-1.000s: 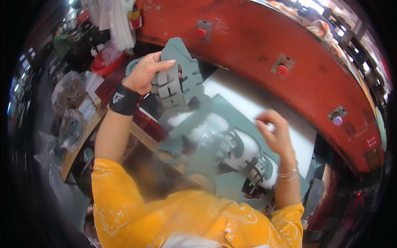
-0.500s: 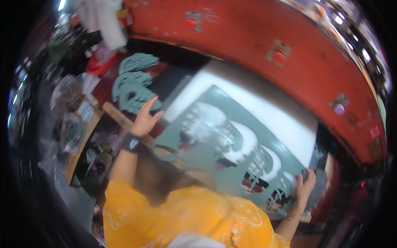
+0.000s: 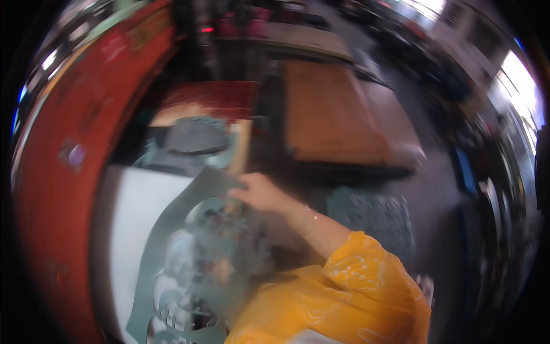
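Observation:
My right hand (image 3: 256,192) is closed on the far corner of a thin grey-green sheet (image 3: 159,229). Curved openings with slotted edges are cut through this sheet, and it hangs partly over a white board (image 3: 129,198) and partly off its edge in front of my body. A beaded bracelet is on my right wrist. My left hand is outside the picture. Beyond the sheet's corner, a pile of dark grey cut pieces (image 3: 197,136) lies on a small stand with a red and wooden top (image 3: 223,94). Motion blurs much of the sheet.
A red machine beam (image 3: 51,172) with a round button runs along the left. Ahead to the right stands a low stack topped with brown sheeting (image 3: 332,114). Grey-green material (image 3: 372,215) lies low at my right, beside the grey floor (image 3: 438,172).
The view has swung to the right, so my left hand has left the picture. My right hand still grips the sheet's corner. The brown stack and floor have come into sight.

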`<control>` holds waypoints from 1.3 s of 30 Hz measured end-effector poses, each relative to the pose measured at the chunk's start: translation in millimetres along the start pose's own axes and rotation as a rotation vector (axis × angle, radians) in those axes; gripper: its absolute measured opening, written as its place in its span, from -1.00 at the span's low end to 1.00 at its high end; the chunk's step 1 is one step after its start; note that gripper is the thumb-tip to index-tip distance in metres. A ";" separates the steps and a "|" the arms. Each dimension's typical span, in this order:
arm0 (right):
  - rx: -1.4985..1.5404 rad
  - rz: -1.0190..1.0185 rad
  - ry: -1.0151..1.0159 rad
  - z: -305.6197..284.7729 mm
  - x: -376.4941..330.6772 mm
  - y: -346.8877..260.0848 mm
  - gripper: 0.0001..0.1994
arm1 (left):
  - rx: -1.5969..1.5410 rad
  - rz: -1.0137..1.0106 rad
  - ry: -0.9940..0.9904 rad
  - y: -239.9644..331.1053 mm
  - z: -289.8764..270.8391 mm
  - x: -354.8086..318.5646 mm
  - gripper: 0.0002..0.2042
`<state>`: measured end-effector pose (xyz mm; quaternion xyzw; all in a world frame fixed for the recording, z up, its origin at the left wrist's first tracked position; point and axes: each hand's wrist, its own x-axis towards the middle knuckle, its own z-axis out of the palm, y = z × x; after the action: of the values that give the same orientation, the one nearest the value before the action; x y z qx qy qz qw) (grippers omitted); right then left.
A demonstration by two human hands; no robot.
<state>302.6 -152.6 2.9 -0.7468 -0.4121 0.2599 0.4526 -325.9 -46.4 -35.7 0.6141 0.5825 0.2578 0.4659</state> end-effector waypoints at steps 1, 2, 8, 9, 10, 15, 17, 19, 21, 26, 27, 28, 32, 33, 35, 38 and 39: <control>0.019 0.037 0.022 -6.2 -19.8 -0.8 -0.66 | -0.128 -0.056 0.037 -0.9 -5.5 25.0 -0.48; 0.064 0.041 0.037 -12.0 -37.3 -0.9 -0.70 | -0.256 -0.118 0.092 5.4 -8.8 46.1 -0.49; -0.148 0.325 0.475 -75.0 -161.8 48.7 -0.65 | 0.102 0.142 0.028 113.8 35.6 116.6 -0.62; -0.115 0.388 0.587 -90.1 -190.4 63.7 -0.66 | 0.094 0.537 -0.068 131.1 63.0 124.2 -0.66; -0.050 0.487 0.683 -104.9 -220.2 77.9 -0.63 | 0.074 0.927 -0.164 149.5 92.7 131.4 -0.70; -0.050 0.587 1.291 -187.8 -369.0 129.8 -0.62 | -0.240 0.789 -0.570 257.8 303.0 133.9 -0.65; -0.248 0.627 1.484 -243.2 -437.9 128.7 -0.61 | -0.279 0.957 -0.742 311.7 404.6 100.2 -0.73; -0.424 0.555 1.603 -293.6 -510.7 108.3 -0.64 | -0.544 0.780 -1.099 370.4 503.0 53.1 -0.74; -0.682 0.444 1.719 -334.3 -574.7 73.0 -0.62 | -0.539 0.968 -1.305 427.4 587.1 2.2 -0.72; -0.656 0.155 2.044 -393.0 -661.3 -17.0 -0.68 | -0.580 0.998 -1.560 519.2 749.5 -92.5 -0.73; -0.629 0.061 2.034 -392.8 -668.8 -25.2 -0.71 | -0.530 0.970 -1.632 526.7 778.1 -105.5 -0.73; -0.623 -0.036 1.999 -388.1 -673.9 -28.9 -0.74 | -0.457 0.813 -1.611 533.7 805.9 -114.8 -0.74; -0.841 0.284 1.932 -330.4 -680.8 4.0 -0.80 | -0.387 1.202 -1.751 500.0 923.8 -143.5 -0.80; -0.875 0.388 1.882 -303.9 -677.6 24.8 -0.81 | -0.292 1.020 -1.752 480.2 953.1 -147.6 -0.80; -0.573 0.542 1.755 -240.7 -661.0 70.3 -0.76 | -0.157 0.864 -1.772 425.3 1003.2 -148.5 -0.76; -0.841 0.835 1.246 -144.6 -619.7 143.0 -0.57 | 0.146 1.440 -1.371 305.5 1038.4 -115.0 -0.57; -0.565 0.967 1.085 -105.1 -603.8 159.0 -0.52 | 0.240 1.451 -1.300 256.0 1032.3 -91.4 -0.42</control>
<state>125.9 -754.7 -81.6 -0.9532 0.1877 -0.0881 0.2200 665.7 -385.6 -238.6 0.8886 -0.2839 0.0324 0.3588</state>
